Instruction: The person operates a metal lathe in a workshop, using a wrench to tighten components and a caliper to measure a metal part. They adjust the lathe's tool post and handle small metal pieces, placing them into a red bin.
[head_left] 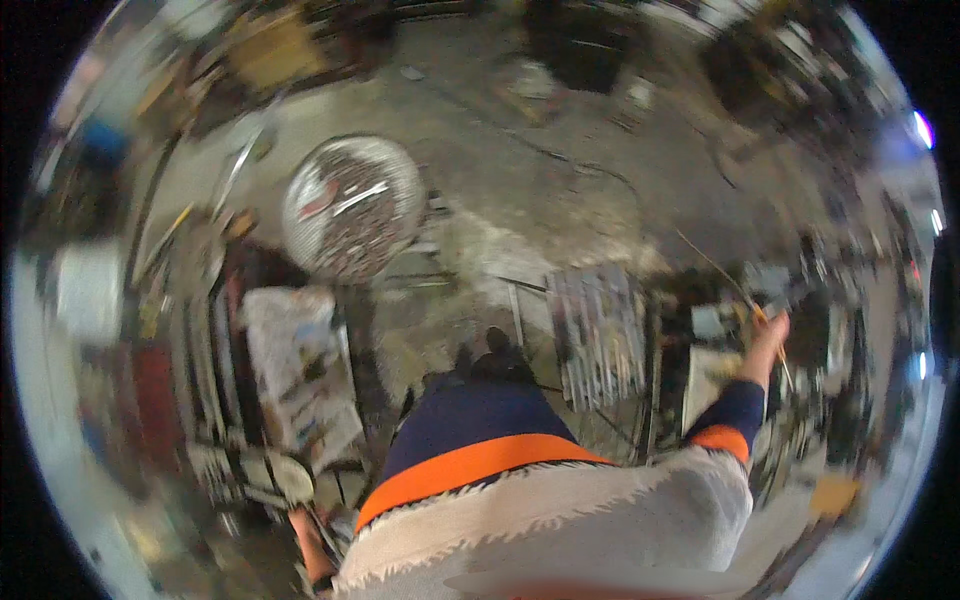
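At the right, my right hand is closed round a long thin rod, which slants from the floor side down past my wrist. The rod looks tan, with an orange patch close to the fingers. My left hand is low at the left edge of my clothing, beside a pale rounded object. Blur hides its fingers, so whether it holds anything does not show. Dark blue sleeves with an orange band cover my right arm.
A round metal tray of small dark pieces, with a silver wrench-like tool on top, stands ahead left. A paper-covered bench lies left, a slatted metal rack right of my legs. A cable crosses the floor.
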